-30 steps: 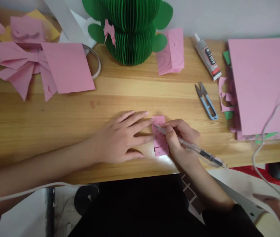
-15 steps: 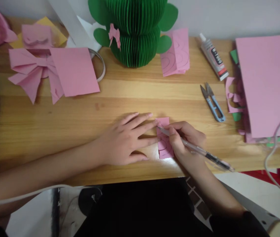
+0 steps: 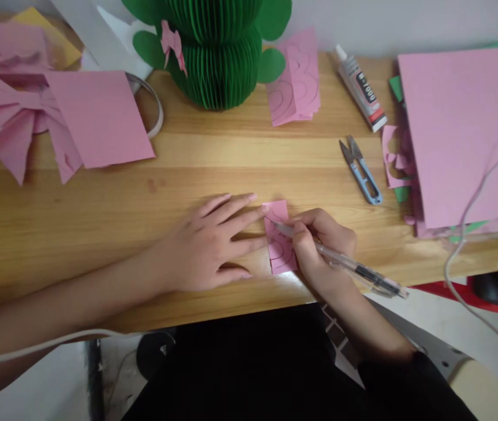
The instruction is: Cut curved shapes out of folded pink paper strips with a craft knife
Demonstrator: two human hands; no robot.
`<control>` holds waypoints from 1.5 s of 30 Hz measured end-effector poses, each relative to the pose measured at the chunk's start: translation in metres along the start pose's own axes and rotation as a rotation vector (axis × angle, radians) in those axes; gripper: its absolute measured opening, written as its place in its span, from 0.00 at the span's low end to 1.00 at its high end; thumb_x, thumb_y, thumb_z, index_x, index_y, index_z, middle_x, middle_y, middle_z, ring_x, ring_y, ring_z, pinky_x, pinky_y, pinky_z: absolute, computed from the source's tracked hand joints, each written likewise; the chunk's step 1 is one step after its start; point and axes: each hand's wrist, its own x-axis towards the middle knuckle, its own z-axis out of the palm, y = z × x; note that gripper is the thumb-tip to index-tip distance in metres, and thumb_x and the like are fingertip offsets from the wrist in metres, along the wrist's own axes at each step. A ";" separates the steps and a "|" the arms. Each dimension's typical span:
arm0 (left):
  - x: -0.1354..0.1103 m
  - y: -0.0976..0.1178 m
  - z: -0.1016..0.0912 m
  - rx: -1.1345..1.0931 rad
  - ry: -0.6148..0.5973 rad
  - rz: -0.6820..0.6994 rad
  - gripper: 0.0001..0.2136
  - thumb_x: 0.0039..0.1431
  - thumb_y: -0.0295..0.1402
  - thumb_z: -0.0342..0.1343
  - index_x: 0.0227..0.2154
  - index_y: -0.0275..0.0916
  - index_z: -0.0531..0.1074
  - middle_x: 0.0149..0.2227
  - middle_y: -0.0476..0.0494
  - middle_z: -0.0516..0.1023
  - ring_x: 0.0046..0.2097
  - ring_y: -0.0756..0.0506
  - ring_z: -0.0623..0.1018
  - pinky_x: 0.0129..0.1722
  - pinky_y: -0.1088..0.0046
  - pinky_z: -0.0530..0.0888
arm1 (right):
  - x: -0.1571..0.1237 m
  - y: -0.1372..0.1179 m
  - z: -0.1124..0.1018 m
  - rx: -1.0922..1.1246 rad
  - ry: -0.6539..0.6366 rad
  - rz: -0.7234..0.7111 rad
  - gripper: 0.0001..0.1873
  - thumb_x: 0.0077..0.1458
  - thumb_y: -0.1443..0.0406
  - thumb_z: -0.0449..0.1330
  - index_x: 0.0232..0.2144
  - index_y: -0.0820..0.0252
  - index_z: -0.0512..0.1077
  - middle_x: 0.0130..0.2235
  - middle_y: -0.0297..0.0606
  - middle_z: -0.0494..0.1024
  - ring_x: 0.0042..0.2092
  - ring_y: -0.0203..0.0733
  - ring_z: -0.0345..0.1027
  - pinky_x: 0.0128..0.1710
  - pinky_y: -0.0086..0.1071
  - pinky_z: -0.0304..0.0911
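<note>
A small pink paper strip (image 3: 279,257) with curved pen lines lies near the table's front edge. My left hand (image 3: 205,245) lies flat with its fingers spread, two fingertips touching the strip's left edge. My right hand (image 3: 325,245) is closed around a clear pen (image 3: 358,270), whose tip meets the upper part of the strip. The pen slants down to the right. My right fingers cover part of the strip's right side.
Blue thread snips (image 3: 362,172) and a glue tube (image 3: 360,90) lie to the right, beside stacked pink sheets (image 3: 459,140). Behind stand a green honeycomb paper piece (image 3: 218,76) and marked pink papers (image 3: 295,82). A pink paper bow (image 3: 16,111) and a pink sheet (image 3: 104,123) lie left.
The whole view has shifted, so things sit further left and slightly higher. The pen tip has moved slightly right and down along the strip; my left hand still rests on it.
</note>
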 end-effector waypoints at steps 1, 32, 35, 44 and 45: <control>0.000 0.000 0.000 0.002 0.005 0.004 0.21 0.66 0.46 0.52 0.57 0.45 0.71 0.66 0.36 0.63 0.68 0.30 0.59 0.64 0.48 0.58 | 0.000 -0.001 -0.001 -0.002 0.001 0.000 0.10 0.57 0.66 0.54 0.25 0.58 0.70 0.20 0.29 0.74 0.19 0.30 0.64 0.19 0.25 0.59; 0.001 0.001 0.000 -0.019 0.005 -0.007 0.22 0.65 0.46 0.53 0.58 0.45 0.71 0.66 0.34 0.64 0.68 0.30 0.59 0.64 0.46 0.58 | 0.000 -0.002 -0.006 0.055 -0.046 -0.034 0.09 0.55 0.70 0.54 0.24 0.60 0.71 0.18 0.27 0.72 0.18 0.27 0.61 0.18 0.22 0.58; 0.000 0.001 0.001 -0.014 0.003 -0.007 0.21 0.65 0.47 0.53 0.57 0.44 0.71 0.65 0.34 0.64 0.68 0.30 0.59 0.64 0.47 0.59 | 0.000 -0.002 -0.006 0.084 -0.069 -0.044 0.09 0.55 0.70 0.55 0.24 0.61 0.71 0.20 0.28 0.76 0.19 0.27 0.63 0.20 0.21 0.60; 0.001 0.001 0.001 -0.018 0.014 -0.005 0.21 0.65 0.47 0.52 0.56 0.44 0.73 0.65 0.35 0.64 0.68 0.31 0.59 0.64 0.48 0.58 | 0.002 -0.001 -0.005 0.087 -0.091 -0.065 0.10 0.56 0.69 0.56 0.24 0.62 0.73 0.18 0.29 0.73 0.18 0.27 0.62 0.19 0.21 0.58; 0.001 0.001 0.001 -0.016 0.013 -0.006 0.21 0.65 0.47 0.53 0.55 0.44 0.73 0.65 0.35 0.64 0.68 0.30 0.59 0.64 0.48 0.58 | 0.003 -0.001 -0.005 0.090 -0.094 -0.065 0.10 0.56 0.69 0.55 0.24 0.62 0.73 0.19 0.29 0.73 0.18 0.27 0.62 0.19 0.21 0.58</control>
